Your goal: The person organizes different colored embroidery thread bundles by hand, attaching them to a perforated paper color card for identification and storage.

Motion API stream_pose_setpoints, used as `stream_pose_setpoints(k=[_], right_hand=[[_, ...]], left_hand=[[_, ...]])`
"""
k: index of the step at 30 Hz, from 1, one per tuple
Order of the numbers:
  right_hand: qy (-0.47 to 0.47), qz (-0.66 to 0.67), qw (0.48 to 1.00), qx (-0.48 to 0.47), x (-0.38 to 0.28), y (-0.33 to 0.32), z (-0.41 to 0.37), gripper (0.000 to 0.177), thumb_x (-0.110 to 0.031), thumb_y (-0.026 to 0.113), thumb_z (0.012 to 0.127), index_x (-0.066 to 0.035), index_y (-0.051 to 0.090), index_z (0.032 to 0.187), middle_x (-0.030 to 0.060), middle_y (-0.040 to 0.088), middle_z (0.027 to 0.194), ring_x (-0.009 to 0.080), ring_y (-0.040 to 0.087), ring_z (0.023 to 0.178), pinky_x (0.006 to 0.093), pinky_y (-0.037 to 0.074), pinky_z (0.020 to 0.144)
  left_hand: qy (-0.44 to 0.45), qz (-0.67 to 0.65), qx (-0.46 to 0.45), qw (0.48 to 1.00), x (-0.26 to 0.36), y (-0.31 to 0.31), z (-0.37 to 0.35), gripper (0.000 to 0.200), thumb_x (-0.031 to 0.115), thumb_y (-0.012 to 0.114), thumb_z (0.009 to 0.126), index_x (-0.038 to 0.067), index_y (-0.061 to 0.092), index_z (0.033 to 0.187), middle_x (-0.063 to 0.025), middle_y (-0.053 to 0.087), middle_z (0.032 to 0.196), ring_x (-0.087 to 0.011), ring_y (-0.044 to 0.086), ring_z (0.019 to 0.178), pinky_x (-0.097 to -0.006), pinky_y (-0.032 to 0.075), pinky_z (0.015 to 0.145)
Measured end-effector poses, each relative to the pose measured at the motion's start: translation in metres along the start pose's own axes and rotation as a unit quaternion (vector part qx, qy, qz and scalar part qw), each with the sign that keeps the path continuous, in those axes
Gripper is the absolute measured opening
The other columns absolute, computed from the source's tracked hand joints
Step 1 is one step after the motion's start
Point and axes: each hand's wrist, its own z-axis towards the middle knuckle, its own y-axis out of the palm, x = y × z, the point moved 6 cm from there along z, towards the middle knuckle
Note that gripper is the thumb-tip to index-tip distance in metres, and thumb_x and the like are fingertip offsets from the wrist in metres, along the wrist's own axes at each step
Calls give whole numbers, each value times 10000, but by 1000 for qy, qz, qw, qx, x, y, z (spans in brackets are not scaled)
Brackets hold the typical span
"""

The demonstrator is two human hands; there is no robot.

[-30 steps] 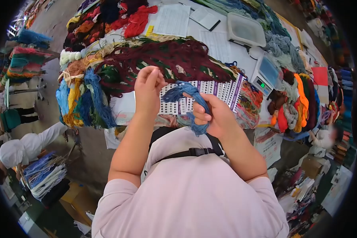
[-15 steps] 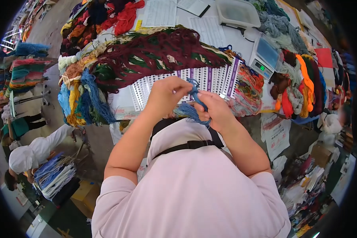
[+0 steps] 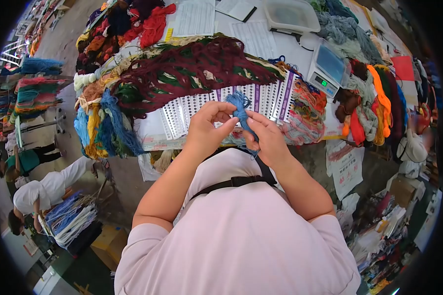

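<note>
A small bundle of blue yarn [image 3: 239, 104] is held up between my two hands over the front edge of the table, its looped end pointing away from me. My right hand [image 3: 267, 136] is closed round the bundle's lower part, thumb along its side. On the other side my left hand [image 3: 209, 129] has bent fingers, with thumb and index fingertips against the yarn's left edge. Loose blue strands hang below the right fingers. Behind the bundle lie white cards [image 3: 182, 115] with rows of holes and purple strips.
Dark red and green yarn [image 3: 197, 64] lies across the table. A digital scale [image 3: 327, 71] and a clear plastic tub [image 3: 291, 15] stand at the back right. Colored skeins [image 3: 96, 120] hang over the left edge. A person in white [image 3: 47, 189] bends over yarn at far left.
The left thumb and index finger have moved apart from their pinch. The yarn's looped end now stands fuller and more spread above the hands, and fewer strands trail to the left below.
</note>
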Motion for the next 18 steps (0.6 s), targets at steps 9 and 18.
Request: stream_pose_setpoints(k=[9,18], right_hand=[[-444,-542,705,108,-51,9,-27,441,-49,675,717,-72,598,1150,99,586,991,288,568,929,387,465,800],[-423,-666,615,8,-59,11,-25,198,-83,683,628,-95,606,811,35,575,848,234,577,786,354,486,664]], left_hand=[[-37,111,-77,990,8,12,4,169,-10,668,711,-10,563,844,-57,568,787,-125,562,692,-259,475,657],[-44,198,-181,962,21,30,11,189,87,679,677,2,563,799,-105,545,736,-228,550,654,-340,458,599]])
